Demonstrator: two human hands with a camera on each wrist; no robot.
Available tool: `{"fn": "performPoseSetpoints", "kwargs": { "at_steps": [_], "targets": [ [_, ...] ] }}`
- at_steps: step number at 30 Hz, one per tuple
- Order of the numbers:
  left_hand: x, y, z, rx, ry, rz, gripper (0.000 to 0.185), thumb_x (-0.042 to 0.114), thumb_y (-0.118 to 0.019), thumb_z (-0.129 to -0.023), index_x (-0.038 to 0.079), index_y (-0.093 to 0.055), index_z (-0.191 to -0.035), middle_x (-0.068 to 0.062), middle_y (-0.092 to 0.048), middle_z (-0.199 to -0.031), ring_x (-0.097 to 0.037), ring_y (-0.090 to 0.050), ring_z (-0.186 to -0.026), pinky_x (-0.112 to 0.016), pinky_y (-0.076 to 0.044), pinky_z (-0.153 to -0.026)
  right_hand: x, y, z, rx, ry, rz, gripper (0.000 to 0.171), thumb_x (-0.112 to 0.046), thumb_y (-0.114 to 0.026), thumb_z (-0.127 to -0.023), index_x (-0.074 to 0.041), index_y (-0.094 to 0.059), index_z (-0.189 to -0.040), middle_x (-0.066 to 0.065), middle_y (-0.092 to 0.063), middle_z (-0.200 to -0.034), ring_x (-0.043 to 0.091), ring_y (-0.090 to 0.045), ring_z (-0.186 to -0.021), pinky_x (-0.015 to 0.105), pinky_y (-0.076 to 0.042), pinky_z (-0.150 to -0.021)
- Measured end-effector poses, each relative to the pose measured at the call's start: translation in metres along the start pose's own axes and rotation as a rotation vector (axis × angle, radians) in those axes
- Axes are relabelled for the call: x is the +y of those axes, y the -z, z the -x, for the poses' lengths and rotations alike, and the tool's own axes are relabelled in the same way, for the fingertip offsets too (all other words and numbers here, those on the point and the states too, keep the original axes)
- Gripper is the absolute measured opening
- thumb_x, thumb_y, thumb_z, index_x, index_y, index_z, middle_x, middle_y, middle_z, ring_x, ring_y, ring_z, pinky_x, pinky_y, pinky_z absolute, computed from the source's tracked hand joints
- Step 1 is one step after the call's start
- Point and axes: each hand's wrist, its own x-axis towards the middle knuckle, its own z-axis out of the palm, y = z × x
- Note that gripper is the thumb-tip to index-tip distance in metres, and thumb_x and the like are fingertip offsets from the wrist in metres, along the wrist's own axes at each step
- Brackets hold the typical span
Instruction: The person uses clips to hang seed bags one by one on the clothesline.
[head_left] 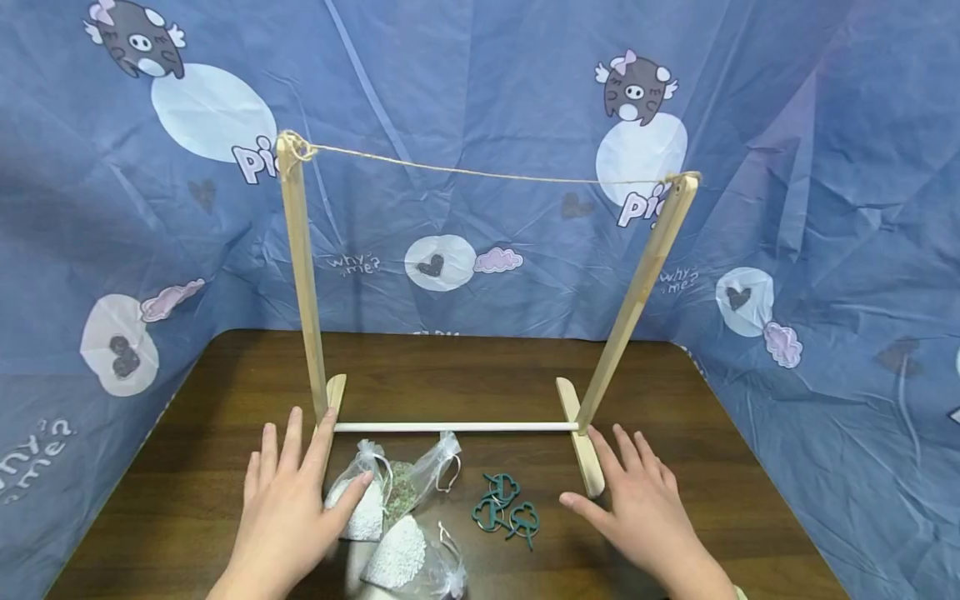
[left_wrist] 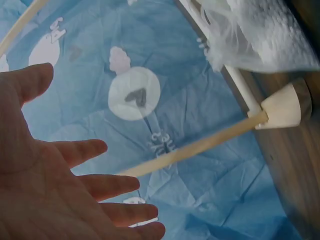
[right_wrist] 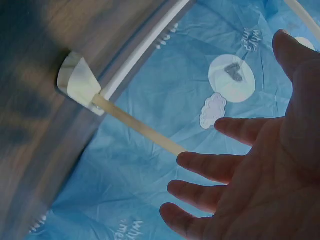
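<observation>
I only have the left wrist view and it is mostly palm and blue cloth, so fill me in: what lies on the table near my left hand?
Observer: Under the left hand lie three mesh bags; its thumb side is over the white-filled one nearest it.
Operator: Is it gripping one?
Observer: No, the fingers are straight and spread, holding nothing.
Operator: Anything else beside the bags?
Observer: Dark green clips lie in a small pile to their right, on the wooden table.
Operator: And the other hand?
Observer: The right hand is open too, flat over the table by the right foot of the wooden frame.
</observation>
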Motion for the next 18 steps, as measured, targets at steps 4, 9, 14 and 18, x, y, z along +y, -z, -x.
{"fn": "performPoseSetpoints", "kwargs": {
  "at_steps": [4, 9, 14, 18],
  "targets": [
    [0.007, -0.004, 0.001, -0.039, -0.013, 0.025, 0.086, 0.058, -0.067, -0.092, 0.011, -0.036, -0.158, -0.032, -0.023, -0.159, -0.060, -0.011, -0.143, -0.074, -0.012, -0.109, -0.003, -0.005, 0.001, -0.019, 0.013, -0.003, 0.098, -0.082, -0.051, -0.086, -0.015, -0.040, -0.157, 0.026, -0.039, -0.153, 0.052, -0.034, -0.138, 0.074, -0.034, -0.096],
    [0.016, -0.011, 0.005, -0.068, -0.016, 0.044, 0.081, 0.057, -0.065, -0.094, 0.009, -0.041, -0.156, -0.032, -0.026, -0.158, -0.055, -0.016, -0.145, -0.073, -0.017, -0.109, -0.008, -0.011, 0.002, -0.059, 0.035, -0.006, 0.098, -0.082, -0.050, -0.086, -0.013, -0.042, -0.156, 0.024, -0.042, -0.152, 0.050, -0.038, -0.137, 0.071, -0.038, -0.095],
    [0.023, -0.017, 0.005, -0.080, -0.037, 0.103, 0.076, 0.051, -0.067, -0.095, 0.008, -0.044, -0.153, -0.030, -0.030, -0.158, -0.050, -0.018, -0.146, -0.072, -0.017, -0.109, -0.015, -0.017, 0.001, -0.100, 0.055, -0.006, 0.095, -0.080, -0.053, -0.087, -0.013, -0.045, -0.154, 0.022, -0.045, -0.149, 0.047, -0.039, -0.137, 0.068, -0.042, -0.095],
    [0.028, -0.021, 0.005, -0.095, -0.067, 0.141, 0.074, 0.048, -0.070, -0.095, 0.008, -0.047, -0.152, -0.028, -0.034, -0.156, -0.052, -0.022, -0.144, -0.072, -0.018, -0.109, -0.020, -0.025, 0.001, -0.123, 0.080, -0.021, 0.090, -0.070, -0.066, -0.087, -0.011, -0.046, -0.153, 0.021, -0.049, -0.146, 0.046, -0.043, -0.134, 0.066, -0.043, -0.094]
  ]
}}
